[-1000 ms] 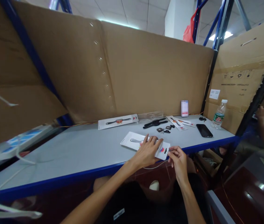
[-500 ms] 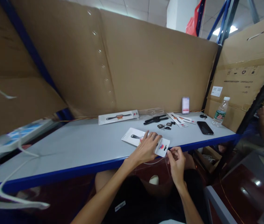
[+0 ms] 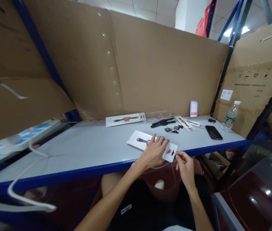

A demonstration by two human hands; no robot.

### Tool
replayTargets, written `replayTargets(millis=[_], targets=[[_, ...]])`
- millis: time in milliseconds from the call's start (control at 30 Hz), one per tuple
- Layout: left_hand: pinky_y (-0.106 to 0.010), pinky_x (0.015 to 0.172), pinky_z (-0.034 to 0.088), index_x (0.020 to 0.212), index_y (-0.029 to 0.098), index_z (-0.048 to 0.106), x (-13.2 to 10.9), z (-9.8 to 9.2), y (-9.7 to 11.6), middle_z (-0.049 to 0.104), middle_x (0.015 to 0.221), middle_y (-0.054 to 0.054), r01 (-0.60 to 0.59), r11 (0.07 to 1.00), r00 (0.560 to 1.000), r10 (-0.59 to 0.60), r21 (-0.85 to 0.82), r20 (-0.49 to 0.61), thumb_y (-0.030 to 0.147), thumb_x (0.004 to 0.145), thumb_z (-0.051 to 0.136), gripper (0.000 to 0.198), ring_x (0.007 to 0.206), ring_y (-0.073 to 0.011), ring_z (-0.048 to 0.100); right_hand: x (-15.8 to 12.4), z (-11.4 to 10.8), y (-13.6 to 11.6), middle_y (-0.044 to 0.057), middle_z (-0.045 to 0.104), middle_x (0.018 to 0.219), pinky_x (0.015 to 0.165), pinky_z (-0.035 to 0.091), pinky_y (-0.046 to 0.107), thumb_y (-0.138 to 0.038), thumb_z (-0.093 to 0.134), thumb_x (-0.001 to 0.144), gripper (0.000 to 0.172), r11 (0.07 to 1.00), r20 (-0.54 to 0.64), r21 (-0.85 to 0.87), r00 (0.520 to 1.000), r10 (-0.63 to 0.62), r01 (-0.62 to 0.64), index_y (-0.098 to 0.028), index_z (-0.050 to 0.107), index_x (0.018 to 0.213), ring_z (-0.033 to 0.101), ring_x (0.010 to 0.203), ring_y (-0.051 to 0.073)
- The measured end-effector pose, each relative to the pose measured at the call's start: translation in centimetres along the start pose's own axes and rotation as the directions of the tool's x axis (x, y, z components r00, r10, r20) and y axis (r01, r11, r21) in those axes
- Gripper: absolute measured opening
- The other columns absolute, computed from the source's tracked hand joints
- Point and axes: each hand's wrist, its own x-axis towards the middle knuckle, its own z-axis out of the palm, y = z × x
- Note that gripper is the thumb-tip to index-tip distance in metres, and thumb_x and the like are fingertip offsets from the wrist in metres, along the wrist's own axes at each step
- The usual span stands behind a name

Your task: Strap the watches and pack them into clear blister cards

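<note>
A white packaging card [image 3: 136,138] printed with a black-handled tool lies slantwise near the table's front edge, its right end sticking out over the edge. My left hand [image 3: 153,150], wearing a ring, lies across its middle with curled fingers gripping it and covers much of the print. At the card's right end, by the hang hole, my right hand [image 3: 185,163] has thumb and fingertips pinched together close to the corner. What sits between those fingertips is too small to make out. Behind the card are black spokeshave-like tool bodies [image 3: 162,123] and small dark metal parts [image 3: 171,129].
Another printed package [image 3: 126,119] lies at the back, beside clear plastic packaging [image 3: 160,114]. Further right are more printed cards [image 3: 185,124], a black phone [image 3: 214,132], a lit phone [image 3: 193,109] and a water bottle [image 3: 230,117]. Cardboard walls [image 3: 169,70] enclose the table [image 3: 85,147].
The view has shifted slightly, so everything appears a little to the right. My right fingertips have moved slightly at the card's corner; my left hand keeps its grip.
</note>
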Motion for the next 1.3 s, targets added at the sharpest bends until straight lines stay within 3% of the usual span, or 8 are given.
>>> replayTargets(millis=[233,433,533,633,733,900,1100,1300], targets=[[-0.060,0.122,0.023,0.127,0.020,0.057,0.4,0.3,-0.4,0.060,0.118,-0.014,-0.026,1.000,1.000,0.026,0.014,0.018,0.039,0.082,0.070,0.050,0.118,-0.0342,0.057,0.7,0.5,-0.8,0.001,0.063,0.058,0.055,0.036,0.027,-0.049,0.068,0.084,0.032,0.926,-0.042,-0.366,0.992,-0.119,0.095,-0.022,0.063,0.068,0.054,0.055,0.018],[-0.060,0.124,0.021,0.154,0.023,0.040,-0.3,-0.4,-2.1,0.055,0.140,-0.017,-0.085,0.992,0.996,0.086,-0.090,0.011,0.056,0.081,0.074,0.087,0.140,-0.0369,0.044,1.4,0.8,-0.9,0.002,0.065,0.060,0.058,0.037,0.028,-0.048,0.058,0.086,0.032,0.873,-0.067,-0.470,0.980,-0.186,0.133,-0.024,0.056,0.065,0.055,0.056,0.019],[-0.057,0.122,0.025,0.157,0.025,0.037,-2.3,-1.1,-5.4,0.047,0.152,-0.018,0.068,0.986,0.991,-0.084,-0.149,-0.103,0.061,0.089,0.064,0.081,0.147,-0.0360,0.038,1.4,0.6,-0.9,0.002,0.064,0.058,0.058,0.036,0.028,-0.052,0.057,0.085,0.035,0.878,-0.078,-0.463,0.981,-0.177,0.122,-0.023,0.057,0.066,0.053,0.054,0.019],[-0.049,0.110,0.042,0.147,0.018,0.049,-4.3,-2.1,-9.6,0.057,0.140,-0.020,0.426,0.893,0.871,-0.448,-0.145,-0.203,0.050,0.099,0.052,0.058,0.132,-0.0329,0.054,1.5,0.5,-0.8,0.002,0.063,0.057,0.058,0.036,0.028,-0.053,0.057,0.085,0.035,0.877,-0.084,-0.469,0.982,-0.167,0.109,-0.023,0.057,0.066,0.051,0.054,0.019],[-0.041,0.094,0.050,0.135,0.013,0.057,-4.9,-2.8,-12.7,0.069,0.116,-0.017,0.631,0.768,0.767,-0.639,-0.109,-0.065,0.047,0.101,0.049,0.049,0.108,-0.0296,0.066,1.6,0.5,-0.7,0.002,0.063,0.058,0.060,0.036,0.028,-0.053,0.059,0.084,0.035,0.869,-0.091,-0.482,0.980,-0.178,0.113,-0.024,0.055,0.065,0.052,0.056,0.019],[-0.037,0.085,0.050,0.115,0.015,0.064,-3.2,-3.2,-13.1,0.073,0.106,-0.017,0.607,0.790,0.772,-0.611,0.085,0.177,0.040,0.106,0.034,0.040,0.101,-0.0294,0.070,1.5,0.6,-0.7,0.003,0.064,0.060,0.060,0.036,0.028,-0.054,0.057,0.086,0.036,0.863,-0.081,-0.487,0.978,-0.193,0.130,-0.023,0.056,0.066,0.053,0.057,0.019],[-0.042,0.086,0.051,0.124,0.010,0.057,-2.0,-2.6,-12.5,0.071,0.110,-0.024,0.542,0.790,0.772,-0.603,0.286,0.203,0.019,0.102,0.029,0.036,0.103,-0.0325,0.071,1.7,1.3,-0.7,0.004,0.064,0.060,0.061,0.036,0.029,-0.054,0.053,0.085,0.036,0.862,-0.070,-0.491,0.980,-0.185,0.128,-0.024,0.054,0.066,0.053,0.057,0.020],[-0.044,0.087,0.052,0.123,0.008,0.059,-1.2,-2.2,-15.8,0.071,0.114,-0.026,0.581,0.724,0.723,-0.669,0.372,0.174,0.015,0.097,0.034,0.037,0.109,-0.0360,0.070,4.2,0.8,-0.9,0.004,0.061,0.059,0.059,0.032,0.029,-0.047,0.051,0.081,0.028,0.833,-0.150,-0.547,0.969,-0.197,0.085,-0.025,0.051,0.064,0.051,0.059,0.021]])
